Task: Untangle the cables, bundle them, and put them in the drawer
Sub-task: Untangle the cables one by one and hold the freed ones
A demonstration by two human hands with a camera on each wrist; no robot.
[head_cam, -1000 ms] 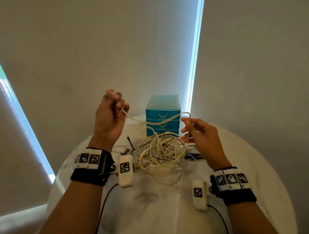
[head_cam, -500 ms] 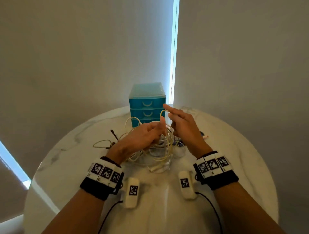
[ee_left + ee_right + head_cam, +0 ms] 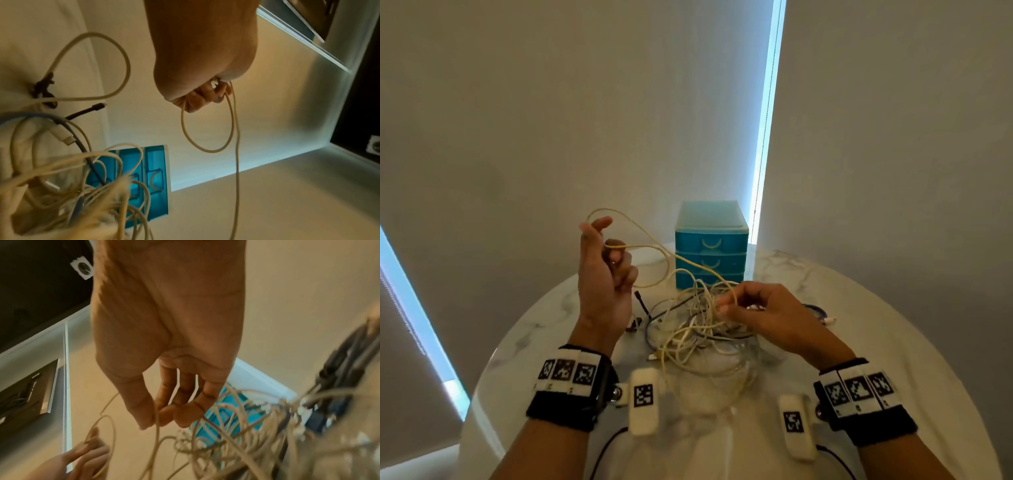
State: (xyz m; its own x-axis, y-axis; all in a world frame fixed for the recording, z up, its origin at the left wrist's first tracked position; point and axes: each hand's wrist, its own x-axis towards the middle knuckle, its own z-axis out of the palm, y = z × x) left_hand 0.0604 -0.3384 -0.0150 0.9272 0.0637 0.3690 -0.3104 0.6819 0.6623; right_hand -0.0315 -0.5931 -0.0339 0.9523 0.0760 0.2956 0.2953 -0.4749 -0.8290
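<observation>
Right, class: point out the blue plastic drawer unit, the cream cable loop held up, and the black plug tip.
Blue plastic drawer unit [image 3: 711, 244]: head view, top drawer front.
Cream cable loop [image 3: 207, 148]: left wrist view, bottom of loop.
Black plug tip [image 3: 98, 106]: left wrist view, plug end.

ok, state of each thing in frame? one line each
Left hand: raised above the table, fingers curled round loops of the cream cable.
Right hand: low over the pile, pinching a cream strand.
Cream cable: partly looped, the rest running into the pile.
Cable pile: tangled, on the table.
Drawer unit: all three drawers closed.
Black cable: loose on the table by the pile.
Table: holds the pile and drawers.
</observation>
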